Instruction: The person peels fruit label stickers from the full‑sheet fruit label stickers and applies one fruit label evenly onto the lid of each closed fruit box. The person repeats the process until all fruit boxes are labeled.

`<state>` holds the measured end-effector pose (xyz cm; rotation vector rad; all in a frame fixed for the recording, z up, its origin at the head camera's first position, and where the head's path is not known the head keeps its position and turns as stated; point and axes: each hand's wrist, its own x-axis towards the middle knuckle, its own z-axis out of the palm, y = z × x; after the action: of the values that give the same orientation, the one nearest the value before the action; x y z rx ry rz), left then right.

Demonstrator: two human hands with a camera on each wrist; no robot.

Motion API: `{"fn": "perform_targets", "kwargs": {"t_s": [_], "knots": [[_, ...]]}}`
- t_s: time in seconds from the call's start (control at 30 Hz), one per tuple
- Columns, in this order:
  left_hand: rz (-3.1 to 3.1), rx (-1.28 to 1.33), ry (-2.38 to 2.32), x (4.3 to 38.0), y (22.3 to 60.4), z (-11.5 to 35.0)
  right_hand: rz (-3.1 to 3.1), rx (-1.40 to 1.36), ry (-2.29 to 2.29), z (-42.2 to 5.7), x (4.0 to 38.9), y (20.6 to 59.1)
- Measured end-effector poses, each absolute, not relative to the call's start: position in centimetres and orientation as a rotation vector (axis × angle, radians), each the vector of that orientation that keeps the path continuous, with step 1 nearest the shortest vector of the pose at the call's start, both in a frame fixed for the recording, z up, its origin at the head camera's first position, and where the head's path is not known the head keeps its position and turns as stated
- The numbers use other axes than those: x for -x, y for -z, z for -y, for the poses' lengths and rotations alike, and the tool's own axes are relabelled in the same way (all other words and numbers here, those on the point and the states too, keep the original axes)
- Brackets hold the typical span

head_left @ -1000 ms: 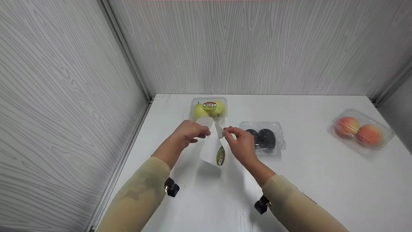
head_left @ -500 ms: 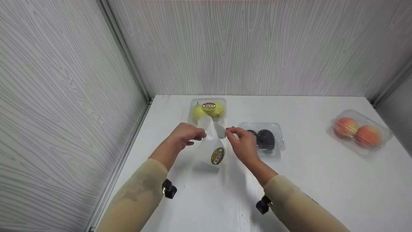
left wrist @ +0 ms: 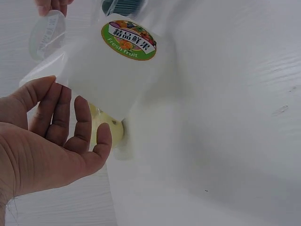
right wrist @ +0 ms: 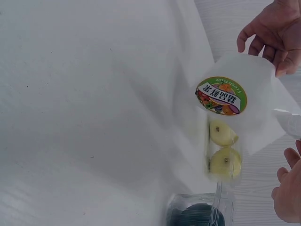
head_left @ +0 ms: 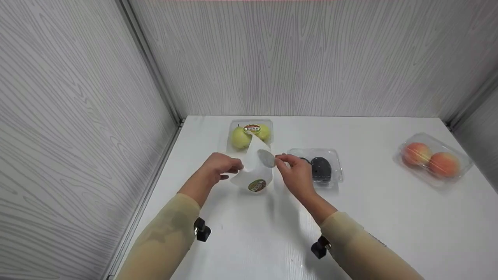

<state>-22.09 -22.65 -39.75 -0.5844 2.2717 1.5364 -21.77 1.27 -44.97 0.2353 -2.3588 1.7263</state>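
In the head view my left hand (head_left: 221,168) pinches the left edge of a white backing sheet (head_left: 249,173), raised over the table. An oval "Fresh fruit" sticker (left wrist: 129,40) lies flat on the sheet's lower part. With thumb and forefinger my right hand (head_left: 295,171) pinches the edge of a second oval sticker (head_left: 266,158), whose pale back shows and which overlaps the sheet's right side. Behind the sheet stands a clear box of yellow-green pears (head_left: 240,138) with an oval label (head_left: 252,128) on its lid.
Just right of my right hand, a clear plastic box (head_left: 336,177) holds dark, plum-like fruit (head_left: 321,169), partly hidden by the hand. Farther right, a clear box with two peaches (head_left: 444,164) sits askew near the table's edge. Grey wood-grain walls (head_left: 303,58) enclose the white table (head_left: 373,217).
My left hand has moved slightly left and down, and the sheet has swung and bent. The second sticker now shows more of its pale back. My right hand has shifted slightly right.
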Motion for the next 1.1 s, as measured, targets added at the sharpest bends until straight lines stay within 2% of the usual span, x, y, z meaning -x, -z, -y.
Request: {"fn": "perform_targets", "kwargs": {"t_s": [0.83,1.1], "knots": [[-2.227,0.769,-1.554,21.9,43.7,25.2,2.334,-0.192,-1.661,-2.9,21.4,44.9],[-2.373,0.859,-1.350,21.8,45.3,26.6,2.356,-0.202,-1.636,-2.9,21.3,45.1]]}}
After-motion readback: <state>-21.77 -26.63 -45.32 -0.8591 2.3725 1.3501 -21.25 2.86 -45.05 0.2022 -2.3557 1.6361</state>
